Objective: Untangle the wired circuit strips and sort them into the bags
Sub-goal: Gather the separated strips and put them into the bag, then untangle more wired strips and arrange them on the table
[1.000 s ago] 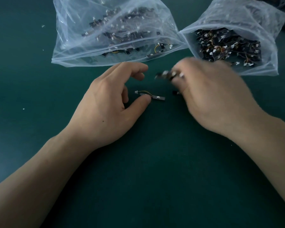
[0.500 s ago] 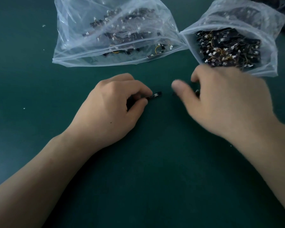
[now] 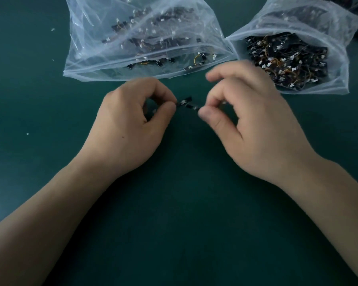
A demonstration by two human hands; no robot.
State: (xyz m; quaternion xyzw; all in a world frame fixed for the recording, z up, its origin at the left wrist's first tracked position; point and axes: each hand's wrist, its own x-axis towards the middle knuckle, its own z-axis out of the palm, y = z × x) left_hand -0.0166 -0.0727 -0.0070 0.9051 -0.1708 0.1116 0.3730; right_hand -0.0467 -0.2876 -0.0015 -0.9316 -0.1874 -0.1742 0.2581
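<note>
A small black circuit strip [image 3: 187,103] hangs between the two hands, just above the green table [image 3: 174,203]. The left hand [image 3: 130,124] pinches one end, the right hand [image 3: 250,124] the other. Beyond the left hand lies one clear bag [image 3: 145,38] of strips, beyond the right hand another bag [image 3: 298,50].

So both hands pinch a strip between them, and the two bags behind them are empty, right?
No: the bags are not empty. The head view shows the left bag and right bag each holding many strips. The left hand and right hand do pinch a strip between them.
</note>
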